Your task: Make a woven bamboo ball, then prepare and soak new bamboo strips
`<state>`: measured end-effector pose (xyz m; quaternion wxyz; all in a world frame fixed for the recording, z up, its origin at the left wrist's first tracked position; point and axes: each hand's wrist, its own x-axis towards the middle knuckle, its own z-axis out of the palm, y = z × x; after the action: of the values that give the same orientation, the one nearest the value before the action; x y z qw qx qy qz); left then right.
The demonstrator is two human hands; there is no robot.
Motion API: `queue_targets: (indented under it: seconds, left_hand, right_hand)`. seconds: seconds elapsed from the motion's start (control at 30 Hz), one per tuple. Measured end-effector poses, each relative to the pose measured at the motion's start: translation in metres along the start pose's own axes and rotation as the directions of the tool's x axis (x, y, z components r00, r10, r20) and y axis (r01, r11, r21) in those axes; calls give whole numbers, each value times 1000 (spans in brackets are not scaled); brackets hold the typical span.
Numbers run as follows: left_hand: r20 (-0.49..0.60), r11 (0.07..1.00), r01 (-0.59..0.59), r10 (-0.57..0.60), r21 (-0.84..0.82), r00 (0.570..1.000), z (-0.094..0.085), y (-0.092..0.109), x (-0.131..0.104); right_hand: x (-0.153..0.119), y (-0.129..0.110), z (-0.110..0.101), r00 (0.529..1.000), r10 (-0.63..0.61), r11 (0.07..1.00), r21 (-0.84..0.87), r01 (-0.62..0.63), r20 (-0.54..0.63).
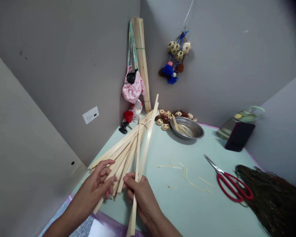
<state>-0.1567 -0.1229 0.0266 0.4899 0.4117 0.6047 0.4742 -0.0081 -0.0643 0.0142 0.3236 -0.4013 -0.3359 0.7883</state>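
Long pale flat strips (pixel 124 144) lie fanned out in a pile on the pale green table, bound near their far end. My right hand (pixel 140 194) is closed around a few strips (pixel 148 141) that stick up toward the wall and down past the table's front edge. Over the near part of the pile is my left hand (pixel 98 182), its fingers curled loosely and apart. Its fingertips are close to the strips, and whether they touch is hard to tell.
Red-handled scissors (pixel 227 181) and dark thread (pixel 268 197) lie right. A metal bowl (pixel 186 127), woven balls (pixel 165 126), keys (pixel 123 127) and a red cup (pixel 128 116) stand behind. A phone (pixel 239 136) leans on a jug (pixel 227 126). Short offcuts (pixel 186 172) lie mid-table.
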Motion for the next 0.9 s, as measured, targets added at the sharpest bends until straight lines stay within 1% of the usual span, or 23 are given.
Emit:
queue_targets:
  seconds: [0.07, 0.13, 0.23, 0.4, 0.53, 0.6, 0.7, 0.73, 0.8, 0.9]
  left_hand:
    - [-17, 1000, -1, 1, 7, 1000, -5, 1, 0]
    - [-5, 1000, -5, 5, 25, 1000, -9, 1, -1]
    - [-7, 998, -16, 16, 65, 1000, -14, 2, -2]
    - [-12, 976, -18, 21, 215, 1000, -14, 5, -4]
    - [-6, 956, -1, 3, 295, 1000, -14, 5, -4]
    - [-37, 931, 11, 2, 365, 999, -17, 4, -4]
    - [-126, 846, 75, -9, 527, 992, -24, 3, -6]
    - [-151, 827, 94, -11, 555, 988, -25, 4, -7]
    - [-168, 838, 99, -9, 537, 986, -26, 6, -8]
    - [-129, 929, 51, -4, 366, 992, -23, 9, -8]
  right_hand:
    - [1, -1, -2, 998, 58, 996, 64, -58, -11]
    - [2, -3, -4, 993, 118, 985, 125, -117, 3]
    - [3, -5, -7, 987, 152, 976, 151, -158, 47]
    - [2, -6, -7, 989, 125, 984, 119, -133, 73]
    - [2, -6, -6, 991, 100, 989, 96, -108, 84]
    - [2, -6, -6, 993, 83, 991, 99, -92, 89]
    - [3, -6, -7, 992, 79, 987, 131, -92, 100]
    - [3, -6, -7, 991, 88, 982, 157, -102, 99]
    - [3, -6, -7, 991, 100, 969, 218, -117, 86]
    - [3, -7, -7, 988, 107, 952, 274, -134, 113]
